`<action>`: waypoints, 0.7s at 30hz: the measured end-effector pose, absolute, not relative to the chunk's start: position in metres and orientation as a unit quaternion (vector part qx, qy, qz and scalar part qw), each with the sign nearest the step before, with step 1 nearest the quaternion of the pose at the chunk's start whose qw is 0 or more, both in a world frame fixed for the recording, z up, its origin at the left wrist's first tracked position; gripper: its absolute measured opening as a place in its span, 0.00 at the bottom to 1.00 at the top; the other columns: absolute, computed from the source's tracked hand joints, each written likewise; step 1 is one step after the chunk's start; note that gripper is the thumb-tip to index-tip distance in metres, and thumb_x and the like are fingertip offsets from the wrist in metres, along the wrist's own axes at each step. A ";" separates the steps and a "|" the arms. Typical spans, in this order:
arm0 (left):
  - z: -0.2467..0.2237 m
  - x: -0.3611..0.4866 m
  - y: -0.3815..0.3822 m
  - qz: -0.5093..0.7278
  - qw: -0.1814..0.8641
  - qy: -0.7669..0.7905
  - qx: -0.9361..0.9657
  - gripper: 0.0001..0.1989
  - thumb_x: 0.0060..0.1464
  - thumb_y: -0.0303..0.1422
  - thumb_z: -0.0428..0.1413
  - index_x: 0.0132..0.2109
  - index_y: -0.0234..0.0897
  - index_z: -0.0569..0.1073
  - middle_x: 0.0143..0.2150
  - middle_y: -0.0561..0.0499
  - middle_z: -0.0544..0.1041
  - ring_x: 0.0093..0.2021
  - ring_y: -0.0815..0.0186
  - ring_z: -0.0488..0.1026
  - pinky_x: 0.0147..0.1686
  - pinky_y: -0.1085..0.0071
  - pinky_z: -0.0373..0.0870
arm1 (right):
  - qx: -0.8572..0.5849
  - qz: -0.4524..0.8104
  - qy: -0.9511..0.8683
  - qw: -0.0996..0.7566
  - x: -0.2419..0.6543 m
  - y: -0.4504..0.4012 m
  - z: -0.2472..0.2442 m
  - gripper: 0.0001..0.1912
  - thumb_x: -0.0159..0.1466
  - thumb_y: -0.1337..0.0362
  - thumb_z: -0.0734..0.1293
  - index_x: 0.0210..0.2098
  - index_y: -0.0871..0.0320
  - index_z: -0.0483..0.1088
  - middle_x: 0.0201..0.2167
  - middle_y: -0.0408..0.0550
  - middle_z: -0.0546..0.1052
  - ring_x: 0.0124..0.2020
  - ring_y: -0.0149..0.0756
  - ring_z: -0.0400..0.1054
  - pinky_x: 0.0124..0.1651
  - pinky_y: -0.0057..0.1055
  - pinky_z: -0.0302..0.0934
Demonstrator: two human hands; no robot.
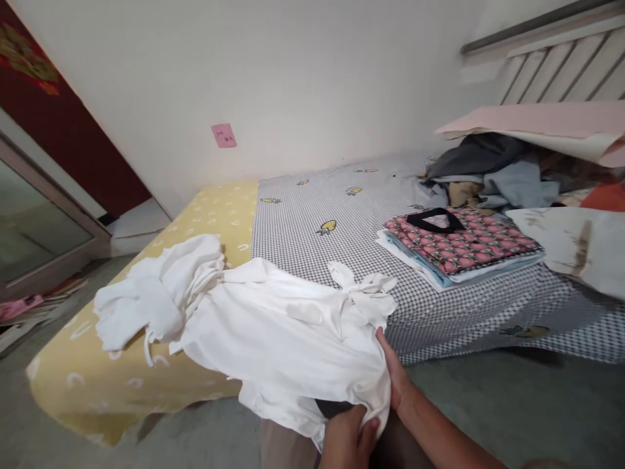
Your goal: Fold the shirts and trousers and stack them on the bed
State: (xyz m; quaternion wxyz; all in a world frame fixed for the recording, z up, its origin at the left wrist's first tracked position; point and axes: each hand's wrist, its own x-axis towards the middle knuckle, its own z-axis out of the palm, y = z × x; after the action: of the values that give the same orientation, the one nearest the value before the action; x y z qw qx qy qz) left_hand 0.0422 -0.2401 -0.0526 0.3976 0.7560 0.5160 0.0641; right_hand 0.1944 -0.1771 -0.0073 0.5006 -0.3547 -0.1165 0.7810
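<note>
A white shirt (273, 326) lies stretched over the near edge of the bed, one end drawn toward me. A knotted, bow-like part (368, 290) stands out on its right side. My left hand (346, 433) has its fingers closed on the lower edge of the shirt, close to my lap. Farther right, my right hand (393, 374) grips the shirt's right edge, with some of its fingers hidden behind the fabric. Against the shirt's far left end rests a bunched white cloth (156, 286); whether the two are joined I cannot tell.
The bed carries a yellow sheet (219, 205) and a checked sheet (303, 221). A folded stack with a pink patterned garment (463, 241) on top sits at right. Behind it are heaped clothes (517, 179) under a pink sheet-like piece (547, 120). A wall (312, 78) borders the far side.
</note>
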 end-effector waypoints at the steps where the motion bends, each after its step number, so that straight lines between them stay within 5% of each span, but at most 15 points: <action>1: -0.051 0.043 -0.240 0.054 0.404 0.518 0.752 0.21 0.67 0.45 0.43 0.46 0.41 0.77 0.43 0.43 0.84 0.44 0.56 0.81 0.41 0.68 0.69 | -0.354 0.790 -0.112 0.488 0.195 -0.178 -0.008 0.44 0.61 0.30 0.60 0.60 0.59 0.72 0.51 0.59 0.81 0.56 0.56 0.74 0.62 0.54 0.62; 12: -0.050 0.048 -0.240 0.026 0.459 0.515 0.724 0.25 0.62 0.47 0.48 0.58 0.41 0.76 0.55 0.39 0.81 0.55 0.46 0.77 0.54 0.56 0.71 | -0.353 0.858 -0.081 0.363 0.205 -0.177 -0.023 0.41 0.58 0.37 0.67 0.58 0.61 0.73 0.50 0.63 0.81 0.55 0.61 0.74 0.61 0.58 0.63; 17: -0.066 0.049 -0.238 -0.004 0.463 0.544 0.699 0.18 0.63 0.48 0.53 0.50 0.44 0.79 0.49 0.44 0.82 0.50 0.53 0.79 0.51 0.58 0.74 | -0.354 0.855 -0.066 0.372 0.199 -0.178 -0.022 0.39 0.57 0.40 0.70 0.57 0.62 0.73 0.47 0.63 0.82 0.54 0.60 0.75 0.59 0.59 0.64; 21: -0.072 0.052 -0.232 -0.014 0.469 0.516 0.716 0.17 0.63 0.43 0.58 0.55 0.41 0.74 0.55 0.46 0.76 0.52 0.60 0.76 0.51 0.58 0.76 | -0.380 0.823 -0.066 0.417 0.189 -0.179 -0.021 0.36 0.51 0.53 0.78 0.55 0.63 0.73 0.42 0.60 0.84 0.51 0.57 0.77 0.57 0.55 0.68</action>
State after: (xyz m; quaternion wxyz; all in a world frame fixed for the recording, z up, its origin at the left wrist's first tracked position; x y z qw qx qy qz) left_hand 0.0522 -0.2316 -0.0722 0.4689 0.7164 0.5165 -0.0141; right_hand 0.1890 -0.1793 -0.0206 0.4174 -0.3803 -0.0658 0.8227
